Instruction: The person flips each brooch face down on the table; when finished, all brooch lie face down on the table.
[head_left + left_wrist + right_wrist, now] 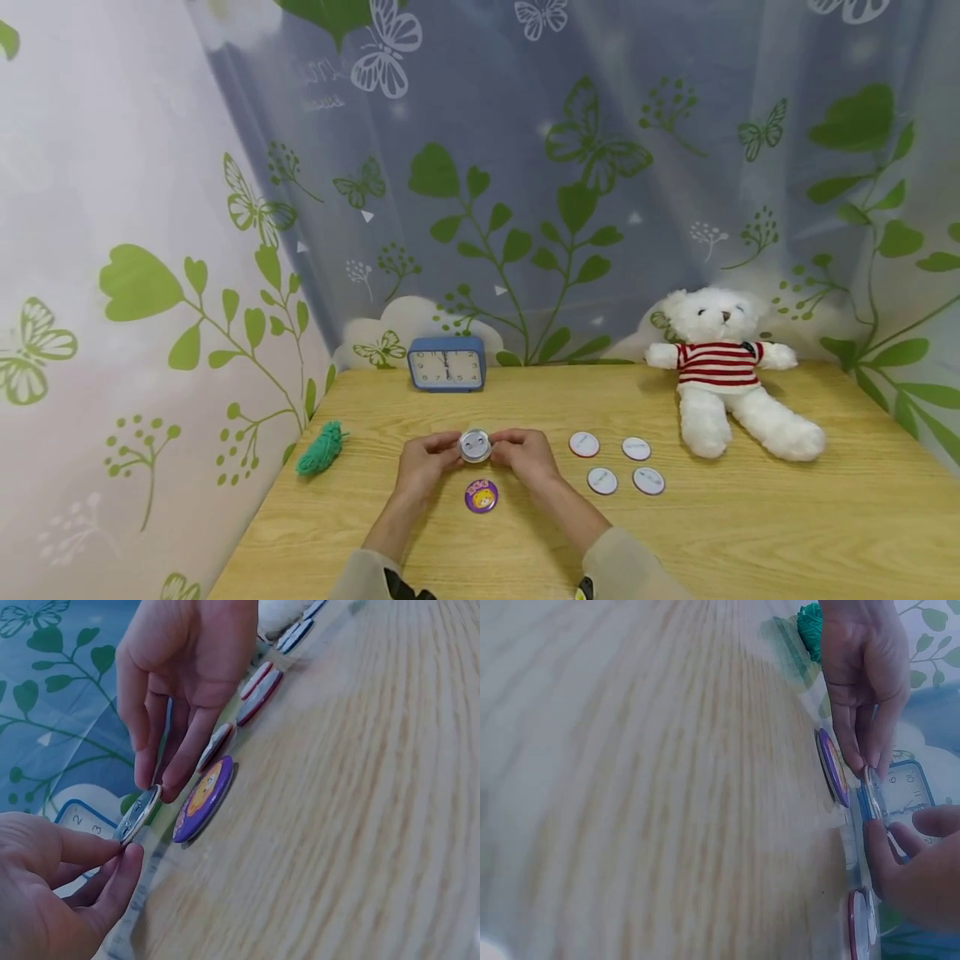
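A round button badge is held between both hands above the wooden table, its silvery back with the pin showing in the head view. My left hand pinches its left edge between thumb and fingers. On the opposite edge, the fingertips of my right hand hold the rim. The left wrist view shows the badge tilted, with the left hand below and the right hand above. Just nearer than the hands, a purple badge with a yellow cartoon face lies picture side up.
Several badges lie back side up to the right of the hands. A blue clock stands at the table's back, and a bundle of green yarn lies at left. At back right sits a white teddy bear in a striped sweater.
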The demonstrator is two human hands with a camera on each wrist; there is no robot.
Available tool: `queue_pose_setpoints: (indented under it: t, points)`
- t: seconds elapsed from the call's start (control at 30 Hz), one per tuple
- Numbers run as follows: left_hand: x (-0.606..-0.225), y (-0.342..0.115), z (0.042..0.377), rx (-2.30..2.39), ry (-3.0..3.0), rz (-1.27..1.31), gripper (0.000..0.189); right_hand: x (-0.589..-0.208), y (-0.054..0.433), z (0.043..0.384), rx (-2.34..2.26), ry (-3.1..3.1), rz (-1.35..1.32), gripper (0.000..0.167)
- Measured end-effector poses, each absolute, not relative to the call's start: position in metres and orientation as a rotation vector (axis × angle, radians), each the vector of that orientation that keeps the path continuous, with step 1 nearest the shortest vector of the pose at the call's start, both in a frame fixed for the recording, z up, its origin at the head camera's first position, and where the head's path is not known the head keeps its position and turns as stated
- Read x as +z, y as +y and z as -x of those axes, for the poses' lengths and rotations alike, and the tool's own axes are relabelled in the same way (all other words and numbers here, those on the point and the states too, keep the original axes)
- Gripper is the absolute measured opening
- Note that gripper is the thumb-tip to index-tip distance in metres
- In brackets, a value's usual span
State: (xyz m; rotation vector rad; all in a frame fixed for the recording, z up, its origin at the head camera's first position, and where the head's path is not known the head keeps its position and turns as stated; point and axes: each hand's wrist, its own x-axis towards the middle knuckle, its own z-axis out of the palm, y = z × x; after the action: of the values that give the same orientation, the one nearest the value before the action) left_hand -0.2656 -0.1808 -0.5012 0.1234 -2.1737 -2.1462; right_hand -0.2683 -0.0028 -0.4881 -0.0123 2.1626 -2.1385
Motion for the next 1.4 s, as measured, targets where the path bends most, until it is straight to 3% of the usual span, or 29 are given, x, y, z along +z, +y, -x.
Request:
queue_pose_setpoints:
  t: [0.47,1.4]
  points:
    - [-0.502,-0.180,0.264,-2.045,-2.262,-0.224,0.022,-0.490,-0.002,0.263,-2.140,2.055,0.085,0.034]
    - [-0.492,-0.178,0.264,-1.974,-2.355,-0.295,0.027,-0.485,0.004,0.260,-2.056,2.050,0.186,0.038]
